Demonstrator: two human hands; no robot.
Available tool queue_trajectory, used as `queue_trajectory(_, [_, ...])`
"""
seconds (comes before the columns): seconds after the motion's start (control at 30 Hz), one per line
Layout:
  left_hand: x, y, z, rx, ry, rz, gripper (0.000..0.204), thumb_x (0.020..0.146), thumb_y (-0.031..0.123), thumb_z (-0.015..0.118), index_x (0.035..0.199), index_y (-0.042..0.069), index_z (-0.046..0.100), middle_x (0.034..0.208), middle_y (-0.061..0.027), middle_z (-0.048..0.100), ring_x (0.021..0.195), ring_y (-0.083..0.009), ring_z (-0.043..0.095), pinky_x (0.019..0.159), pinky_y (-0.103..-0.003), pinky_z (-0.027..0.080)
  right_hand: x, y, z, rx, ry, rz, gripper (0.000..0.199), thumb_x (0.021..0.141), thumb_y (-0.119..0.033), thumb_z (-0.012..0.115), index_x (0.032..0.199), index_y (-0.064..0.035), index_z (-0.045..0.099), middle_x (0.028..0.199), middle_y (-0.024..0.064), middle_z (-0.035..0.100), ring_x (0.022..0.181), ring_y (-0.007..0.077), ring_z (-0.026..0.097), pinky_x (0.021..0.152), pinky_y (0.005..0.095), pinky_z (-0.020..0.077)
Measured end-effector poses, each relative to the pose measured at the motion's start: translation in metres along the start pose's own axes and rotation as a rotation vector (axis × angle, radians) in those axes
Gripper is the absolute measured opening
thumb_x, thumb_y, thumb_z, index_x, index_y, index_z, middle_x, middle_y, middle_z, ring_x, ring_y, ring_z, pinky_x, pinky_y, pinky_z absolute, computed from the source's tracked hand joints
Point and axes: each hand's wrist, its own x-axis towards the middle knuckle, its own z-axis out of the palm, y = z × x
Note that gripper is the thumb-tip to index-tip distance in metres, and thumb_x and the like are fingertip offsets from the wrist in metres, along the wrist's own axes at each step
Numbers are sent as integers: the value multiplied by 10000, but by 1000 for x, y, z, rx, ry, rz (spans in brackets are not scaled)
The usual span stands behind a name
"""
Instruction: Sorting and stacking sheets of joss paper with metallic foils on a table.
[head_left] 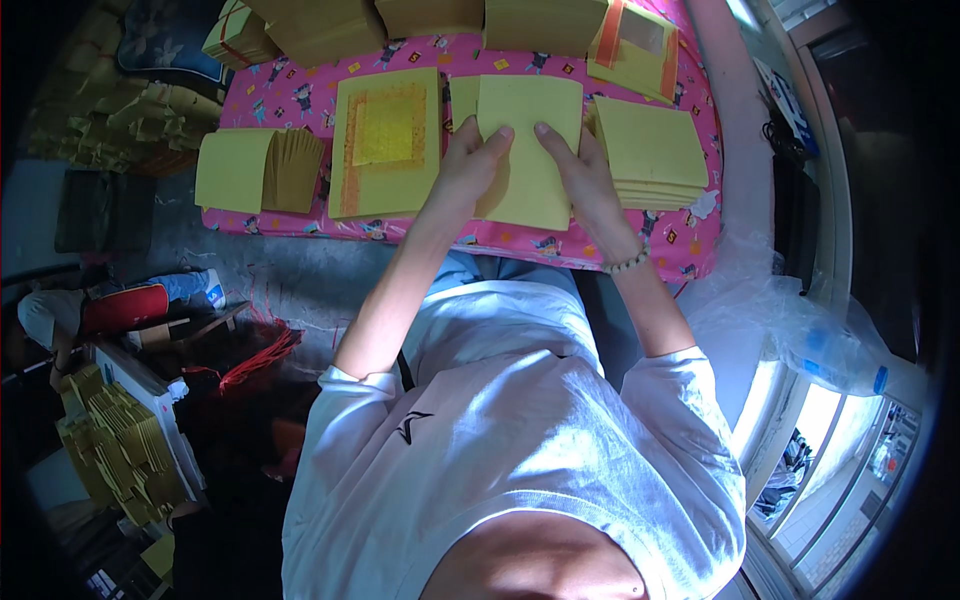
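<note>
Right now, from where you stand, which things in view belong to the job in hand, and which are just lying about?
Likely in the job:
- yellow paper, held between left hand and right hand
- gold-patched paper beside it
- right-hand paper stack

Apparently just lying about:
- red strings on the floor
- clear bottle

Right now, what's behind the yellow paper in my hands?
Part of another yellow piece shows at its left, just above your left hand; the held paper covers whatever else lies behind it.
</note>
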Motion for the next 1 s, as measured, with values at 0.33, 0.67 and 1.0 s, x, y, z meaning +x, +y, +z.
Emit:
queue_trajectory(0.33, [-32, -5, 11, 125, 43, 398, 249, 947, 117, 487, 1165, 8, 434, 1039, -86, 574, 957, -128, 547, 833, -270, 432, -19, -6, -2, -4, -21, -73, 289, 924, -220, 593, 1103, 6, 593, 936, 54, 666, 786, 69, 611, 690, 210, 500])
queue_trajectory(0.67, [-46, 10, 13, 89, -18, 374, 283, 962, 143, 486, 1213, 25, 428, 1088, -84, 561, 1013, -115, 519, 873, -272, 419, -20, -22, -3, 42, 11, -193, 233, 925, -185, 591, 1047, 9, 631, 890, 36, 674, 759, 50, 604, 663, 197, 493])
queue_trajectory(1.0, [-51, 10, 8, 136, -22, 336, 326, 954, 115, 480, 1259, 27, 409, 1111, -79, 567, 1025, -114, 527, 875, -267, 420, -21, -32, -15, 5, 8, -96, 235, 918, -206, 600, 974, 18, 644, 807, 23, 662, 706, 58, 615, 599, 193, 509])
